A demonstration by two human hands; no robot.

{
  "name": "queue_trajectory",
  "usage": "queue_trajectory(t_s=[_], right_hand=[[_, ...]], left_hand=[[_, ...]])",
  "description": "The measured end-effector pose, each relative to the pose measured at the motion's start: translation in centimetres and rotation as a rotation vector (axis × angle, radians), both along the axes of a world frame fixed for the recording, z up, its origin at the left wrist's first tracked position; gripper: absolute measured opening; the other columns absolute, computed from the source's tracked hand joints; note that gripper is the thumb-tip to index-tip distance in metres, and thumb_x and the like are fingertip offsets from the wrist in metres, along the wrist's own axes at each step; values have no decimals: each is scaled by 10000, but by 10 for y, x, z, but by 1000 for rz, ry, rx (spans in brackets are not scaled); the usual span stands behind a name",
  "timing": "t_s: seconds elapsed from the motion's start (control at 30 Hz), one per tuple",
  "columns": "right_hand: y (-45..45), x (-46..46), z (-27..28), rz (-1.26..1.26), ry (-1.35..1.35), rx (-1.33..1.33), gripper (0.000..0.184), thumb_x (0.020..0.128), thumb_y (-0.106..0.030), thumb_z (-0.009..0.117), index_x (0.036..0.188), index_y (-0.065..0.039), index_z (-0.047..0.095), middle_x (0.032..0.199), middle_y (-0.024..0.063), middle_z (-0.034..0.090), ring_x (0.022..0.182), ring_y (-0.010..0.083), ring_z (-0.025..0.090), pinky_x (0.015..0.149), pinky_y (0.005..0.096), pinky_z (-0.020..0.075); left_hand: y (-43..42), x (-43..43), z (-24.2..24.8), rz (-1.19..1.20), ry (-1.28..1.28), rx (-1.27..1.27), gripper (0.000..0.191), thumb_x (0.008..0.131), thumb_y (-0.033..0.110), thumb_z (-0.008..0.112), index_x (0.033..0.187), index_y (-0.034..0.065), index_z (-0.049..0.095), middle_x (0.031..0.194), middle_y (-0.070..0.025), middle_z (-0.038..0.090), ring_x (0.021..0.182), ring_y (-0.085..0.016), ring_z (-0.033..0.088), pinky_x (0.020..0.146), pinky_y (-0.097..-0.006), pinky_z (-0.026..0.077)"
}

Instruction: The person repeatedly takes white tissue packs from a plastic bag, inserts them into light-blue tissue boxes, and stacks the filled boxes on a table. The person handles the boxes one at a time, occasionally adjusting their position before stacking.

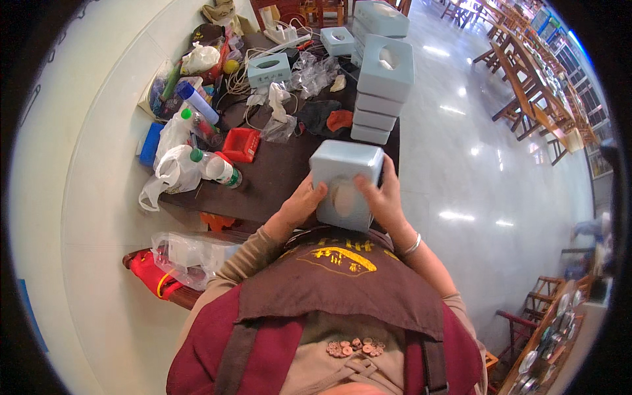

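Note:
Between both hands is a light blue tissue box (345, 160) with an oval opening, tilted at the near edge of a dark table (276, 182). My left hand (305, 200) grips its left side, thumb on the face near the opening. My right hand (385, 195) grips the right side, its thumb also on the face; its other fingers are partly hidden. Just beyond stands a stack of similar boxes (382, 89), white tissue showing in the top one. Farther back are another stack (380, 17), a single box (338, 40) and a box bearing writing (269, 69).
Left on the table are a red plastic tray (241, 144), a plastic bottle (224, 170), white plastic bags (177, 168) and a blue-capped cylinder (200, 102). Crumpled clear plastic (313, 74) and cables lie farther back. A bench with a clear bag (190, 256) stands at left.

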State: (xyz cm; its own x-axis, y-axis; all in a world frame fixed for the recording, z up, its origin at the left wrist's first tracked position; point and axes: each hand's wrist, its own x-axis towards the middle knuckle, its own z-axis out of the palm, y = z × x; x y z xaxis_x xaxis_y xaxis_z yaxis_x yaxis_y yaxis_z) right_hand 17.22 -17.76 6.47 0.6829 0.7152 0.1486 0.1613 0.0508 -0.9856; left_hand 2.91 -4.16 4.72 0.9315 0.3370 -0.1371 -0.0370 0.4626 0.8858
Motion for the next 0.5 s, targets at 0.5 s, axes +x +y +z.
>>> queue_trajectory(t_s=[0.5], right_hand=[[-20,13,-59,231,739,83,713,913,-508,543,1401,-33,332,1325,120,472,1216,240,457,1028,400,360]], left_hand=[[3,16,-43,-21,148,-196,678,871,398,651,1346,-4,383,1227,-118,545,1084,-250,566,939,-358,472]])
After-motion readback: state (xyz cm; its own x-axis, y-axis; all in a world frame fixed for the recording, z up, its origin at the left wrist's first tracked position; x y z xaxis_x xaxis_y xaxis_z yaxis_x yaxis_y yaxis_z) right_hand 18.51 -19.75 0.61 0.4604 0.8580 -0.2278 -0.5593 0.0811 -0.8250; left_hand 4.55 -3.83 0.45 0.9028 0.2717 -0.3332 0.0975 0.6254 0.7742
